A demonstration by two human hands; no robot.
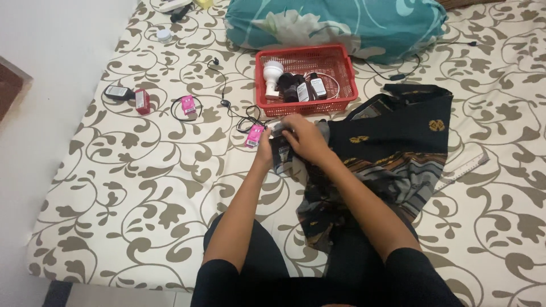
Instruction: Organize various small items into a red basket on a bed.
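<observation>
Dark, small, flat packet (281, 154) is gripped between both hands, left hand (265, 149) and right hand (304, 139), above the patterned bed sheet (142, 170), just in front of the red plastic basket (307, 71). Black patterned cloth (392, 148) lies under the right forearm; it could be dragged along.

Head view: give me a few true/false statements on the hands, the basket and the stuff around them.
1. Both hands, left hand and right hand, hold one small dark packet. True.
2. The red basket is empty. False: it holds bottles and a white bulb-shaped item.
3. A small pink box lies on the sheet beside the left hand. True.
4. The dark patterned cloth is inside the basket. False: it lies spread on the sheet, under the right arm.
</observation>
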